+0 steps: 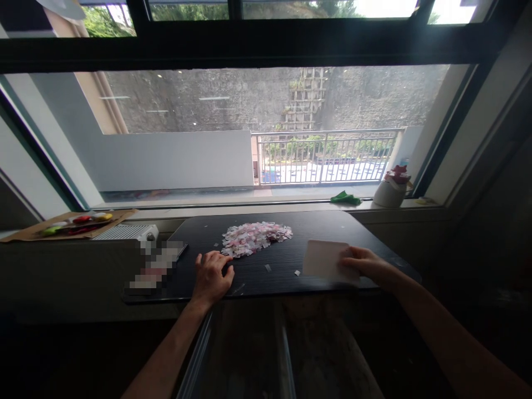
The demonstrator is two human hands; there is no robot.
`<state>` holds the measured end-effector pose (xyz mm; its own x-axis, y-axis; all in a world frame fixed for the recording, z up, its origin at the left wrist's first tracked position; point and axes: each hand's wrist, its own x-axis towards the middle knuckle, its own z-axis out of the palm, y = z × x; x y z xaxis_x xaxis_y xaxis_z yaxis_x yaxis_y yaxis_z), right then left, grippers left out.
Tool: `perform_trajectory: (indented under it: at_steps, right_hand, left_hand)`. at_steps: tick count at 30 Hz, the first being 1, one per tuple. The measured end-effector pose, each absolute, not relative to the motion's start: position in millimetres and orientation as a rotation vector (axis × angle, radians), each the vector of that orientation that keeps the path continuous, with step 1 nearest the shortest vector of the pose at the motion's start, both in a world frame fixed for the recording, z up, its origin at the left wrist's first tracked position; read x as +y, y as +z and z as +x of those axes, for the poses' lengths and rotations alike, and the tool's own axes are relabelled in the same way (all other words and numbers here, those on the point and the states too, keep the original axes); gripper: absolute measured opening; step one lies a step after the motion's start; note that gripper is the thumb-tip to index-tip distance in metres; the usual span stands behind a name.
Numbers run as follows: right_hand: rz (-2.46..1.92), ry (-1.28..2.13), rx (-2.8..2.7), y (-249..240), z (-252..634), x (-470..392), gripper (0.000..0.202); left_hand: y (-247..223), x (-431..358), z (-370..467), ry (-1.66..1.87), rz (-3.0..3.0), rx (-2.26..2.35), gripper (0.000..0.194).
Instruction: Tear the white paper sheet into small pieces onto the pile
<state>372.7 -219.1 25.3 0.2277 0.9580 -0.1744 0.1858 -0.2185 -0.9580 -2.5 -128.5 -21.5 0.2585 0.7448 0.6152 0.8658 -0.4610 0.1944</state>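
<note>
A heap of small pale pink and white pieces (pixel 253 237), like cut bits of paper or plastic, lies on the dark tabletop (pixel 320 227). My left hand (pixel 213 275) rests at the near left edge of the heap, fingers apart, with nothing visibly held. To the right, my right hand (pixel 362 261) grips the edge of a flat white card (pixel 323 259) between thumb and fingers. The card is tilted above the table's right half. Two loose pieces, one of them a small white square (pixel 297 273), lie between the card and the heap.
A blurred-out object (pixel 155 269) lies at the table's left end. Beyond the table runs a windowsill with a green cloth (pixel 346 198) and a grey-white container (pixel 389 191) with a red top. Brown cardboard (pixel 25 234) holding colourful items sits at far left, beside a white radiator (pixel 127 233).
</note>
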Motion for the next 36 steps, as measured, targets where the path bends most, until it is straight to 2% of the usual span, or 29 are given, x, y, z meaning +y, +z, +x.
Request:
perform_trajectory:
  at_steps: [4, 14, 20, 23, 29, 36]
  right_hand:
    - [-1.608, 0.946, -1.039, 13, 365, -197, 0.021]
    - [-1.601, 1.208, -1.071, 24, 350, -207, 0.022]
    - [-1.537, 1.313, -1.156, 30, 364, -226, 0.03]
    - [-1.505, 1.203, -1.109, 23, 364, -218, 0.032]
    - [-1.519, 0.848, -1.004, 1, 323, -171, 0.022]
    - [-1.541, 1.012, -1.157, 5, 279, -169, 0.012]
  left_hand:
    - [-21, -128, -3, -0.987, -2.332, -1.511, 0.021]
    - [-22, -128, -2, -0.99, -2.339, -1.507, 0.022]
    - [-21, -129, -2, -1.005, -2.339, -1.525, 0.022]
    - [-21, -130, -1, -1.009, -2.329, -1.542, 0.021]
    - [-21, -132, 1, -1.028, -2.314, -1.579, 0.021]
    - [-20, -133, 3, -1.044, -2.331, -1.619, 0.02]
